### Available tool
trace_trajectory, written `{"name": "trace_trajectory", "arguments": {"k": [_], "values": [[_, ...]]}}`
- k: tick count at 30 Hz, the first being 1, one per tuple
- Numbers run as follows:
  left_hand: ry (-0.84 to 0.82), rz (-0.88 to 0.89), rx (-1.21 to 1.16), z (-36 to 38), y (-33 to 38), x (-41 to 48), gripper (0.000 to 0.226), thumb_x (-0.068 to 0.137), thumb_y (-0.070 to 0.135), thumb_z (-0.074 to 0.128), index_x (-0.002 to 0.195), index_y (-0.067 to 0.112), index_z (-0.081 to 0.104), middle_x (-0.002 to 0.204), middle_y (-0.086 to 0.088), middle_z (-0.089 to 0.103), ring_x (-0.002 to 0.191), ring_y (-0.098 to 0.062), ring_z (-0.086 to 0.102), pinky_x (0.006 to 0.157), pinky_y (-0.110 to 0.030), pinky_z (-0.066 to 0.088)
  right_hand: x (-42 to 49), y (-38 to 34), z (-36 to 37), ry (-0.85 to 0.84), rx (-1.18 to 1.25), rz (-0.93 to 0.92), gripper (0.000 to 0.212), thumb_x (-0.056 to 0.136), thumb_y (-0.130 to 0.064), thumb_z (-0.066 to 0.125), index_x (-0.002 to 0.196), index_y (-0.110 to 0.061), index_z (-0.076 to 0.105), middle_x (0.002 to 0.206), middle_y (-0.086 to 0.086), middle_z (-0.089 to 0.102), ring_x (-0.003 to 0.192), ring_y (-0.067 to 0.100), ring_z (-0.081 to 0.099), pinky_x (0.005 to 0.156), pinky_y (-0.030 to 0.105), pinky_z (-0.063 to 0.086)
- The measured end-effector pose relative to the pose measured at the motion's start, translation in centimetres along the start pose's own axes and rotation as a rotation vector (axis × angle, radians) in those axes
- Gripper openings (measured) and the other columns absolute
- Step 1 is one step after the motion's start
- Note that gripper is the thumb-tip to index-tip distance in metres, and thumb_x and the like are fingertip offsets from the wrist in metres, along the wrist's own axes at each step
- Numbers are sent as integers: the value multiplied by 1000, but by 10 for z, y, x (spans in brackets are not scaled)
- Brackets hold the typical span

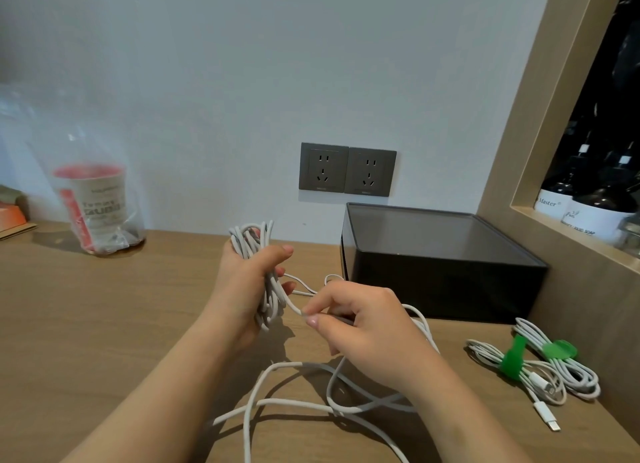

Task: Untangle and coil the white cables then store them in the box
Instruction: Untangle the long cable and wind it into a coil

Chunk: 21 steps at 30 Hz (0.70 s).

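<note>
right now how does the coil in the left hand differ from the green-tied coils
The white cable coil in the left hand is held upright, unbound, its tail trailing loose; the green-tied white coils lie flat on the wooden desk, strapped and untouched. Both are white cable, outside the black box.

table (104, 306): matt wood | box (450, 279): glossy dark plastic

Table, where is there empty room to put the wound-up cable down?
The table is bare between the bagged cup and the left hand with its coil, reaching forward left of that arm. Crowded: loose cable loops under the right hand, and two tied cables lie in front of the box.
</note>
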State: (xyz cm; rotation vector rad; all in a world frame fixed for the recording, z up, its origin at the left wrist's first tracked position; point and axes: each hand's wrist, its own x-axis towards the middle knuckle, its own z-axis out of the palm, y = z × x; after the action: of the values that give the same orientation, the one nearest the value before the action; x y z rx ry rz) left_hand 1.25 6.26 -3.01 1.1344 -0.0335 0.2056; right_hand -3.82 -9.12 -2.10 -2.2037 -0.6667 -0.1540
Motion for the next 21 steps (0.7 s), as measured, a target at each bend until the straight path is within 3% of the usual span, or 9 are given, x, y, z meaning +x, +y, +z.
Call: {"name": "trace_trajectory", "arguments": {"k": [7, 14, 17, 19, 21], "values": [[21, 34, 2, 6, 2, -5, 14, 89, -2, 56, 91, 10, 49, 74, -8, 52, 60, -14, 58, 46, -26, 54, 0, 1, 2, -12, 1, 6, 24, 89, -24, 58, 78, -45, 57, 75, -2, 67, 68, 5, 63, 67, 19, 53], [45, 1, -41, 8, 4, -7, 5, 93, 10, 55, 93, 7, 51, 65, -3, 54, 44, -9, 57, 40, -26, 51, 0, 3, -2, -36, 73, 16, 14, 88, -22, 61, 94, -31, 70, 65, -9, 65, 65, 5, 65, 69, 18, 53], [68, -110, -200, 5, 7, -3, 17, 92, 16, 55, 78, 8, 49, 53, 0, 48, 36, -7, 46, 36, -19, 43, 1, 4, -6, -72, 79, 21, 21, 90, -24, 58, 99, -40, 68, 64, -7, 66, 65, 3, 63, 69, 15, 52], [32, -184, -348, 4, 10, -1, 23, 85, 26, 61, 74, 12, 45, 52, 2, 44, 33, -5, 39, 33, -16, 37, 2, 7, -10, -98, 54, 58, 23, 92, -27, 55, 93, -49, 63, 63, -10, 64, 64, 1, 61, 67, 14, 51], [-39, -282, -443, 3, 14, -3, 31, 69, 40, 64, 70, 15, 45, 47, 4, 41, 32, -4, 35, 32, -14, 34, 2, 12, -14, -93, -21, 133, 18, 91, -38, 53, 78, -46, 63, 61, -10, 61, 63, 2, 58, 67, 18, 52]]}}
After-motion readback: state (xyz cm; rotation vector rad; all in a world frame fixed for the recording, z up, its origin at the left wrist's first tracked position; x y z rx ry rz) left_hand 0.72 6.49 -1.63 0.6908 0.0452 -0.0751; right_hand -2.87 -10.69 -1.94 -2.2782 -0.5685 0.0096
